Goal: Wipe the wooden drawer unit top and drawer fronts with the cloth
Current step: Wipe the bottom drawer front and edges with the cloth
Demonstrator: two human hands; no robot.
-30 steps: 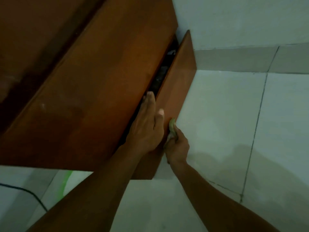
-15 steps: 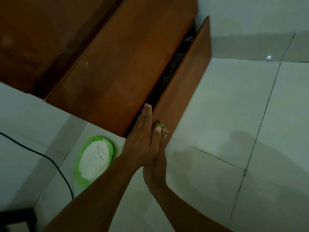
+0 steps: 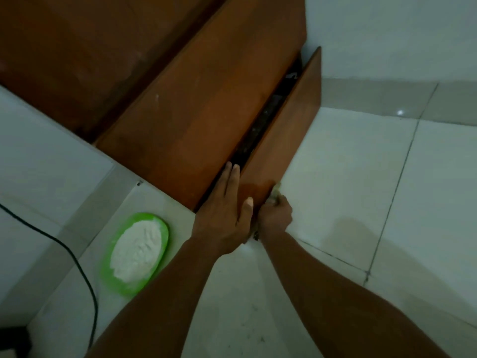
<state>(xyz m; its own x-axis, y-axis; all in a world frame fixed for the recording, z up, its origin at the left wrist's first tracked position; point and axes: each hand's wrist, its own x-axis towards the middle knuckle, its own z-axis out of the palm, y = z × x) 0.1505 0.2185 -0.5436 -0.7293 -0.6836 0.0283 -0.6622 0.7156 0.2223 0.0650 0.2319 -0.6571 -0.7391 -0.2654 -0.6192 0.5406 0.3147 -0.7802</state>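
Right grip [image 3: 275, 215] slid from under our left grip [image 3: 227, 208] to the near lower corner of the brown wooden drawer front [image 3: 284, 140], pinching the greenish cloth [image 3: 276, 193] against it. Left grip flat, fingers straight, bracing the top edge. Front-wipe step; next, sweep toward the far end.

Floor: pale glossy tiles [image 3: 348, 177], dark grout lines [image 3: 398, 182]; one small light glint [image 3: 400, 112] by far skirting.
Skirting band [image 3: 374, 94], grey tile, runs along base of white wall [image 3: 387, 34].
Green oval plate [image 3: 127, 289] flat on floor, lower left. Holds heap of white powder [image 3: 136, 250], approx. centred, green rim showing all round.
Black cable [image 3: 62, 244] curves down left side, near plate, not touching it.
Dark boxy obj. [image 3: 13, 337] at bottom-left corner; type not discernible.
Soft shadow patch [image 3: 348, 233] on tiles, right of centre.
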